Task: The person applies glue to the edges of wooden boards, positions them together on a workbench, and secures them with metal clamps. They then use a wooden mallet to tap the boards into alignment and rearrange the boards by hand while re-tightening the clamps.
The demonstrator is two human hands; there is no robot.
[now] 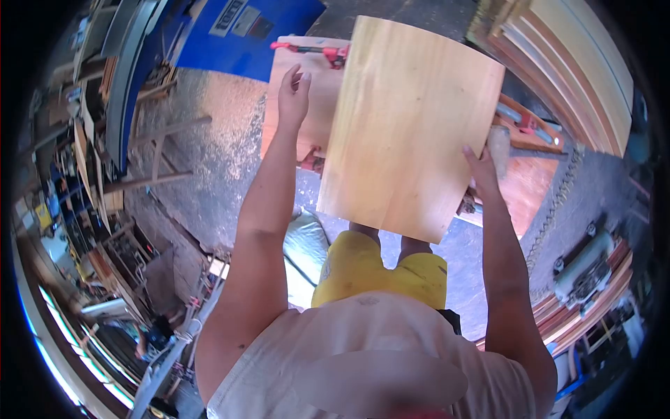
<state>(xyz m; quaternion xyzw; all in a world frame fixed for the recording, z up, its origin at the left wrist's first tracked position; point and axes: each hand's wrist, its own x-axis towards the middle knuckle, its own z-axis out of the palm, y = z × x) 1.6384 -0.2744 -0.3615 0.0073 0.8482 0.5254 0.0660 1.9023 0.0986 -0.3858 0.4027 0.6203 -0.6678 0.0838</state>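
A large pale wooden panel [412, 126] lies in front of my body, tilted a little clockwise. My right hand [481, 171] grips its right edge, thumb on the top face and the other fingers partly hidden. My left hand [294, 96] is off the panel, raised to the left of it with the fingers curled loosely and apart, nothing visible in them. Under that hand is a reddish board [279, 126], with a red clamp [335, 54] at its top and another red clamp [312, 161] lower down.
A blue panel [244, 35] stands at the upper left. Stacked boards [572, 70] are at the upper right. A coiled hose [555, 209] hangs on the right, near a grey cylindrical machine [586, 264]. Wood scraps and shelves line the left side.
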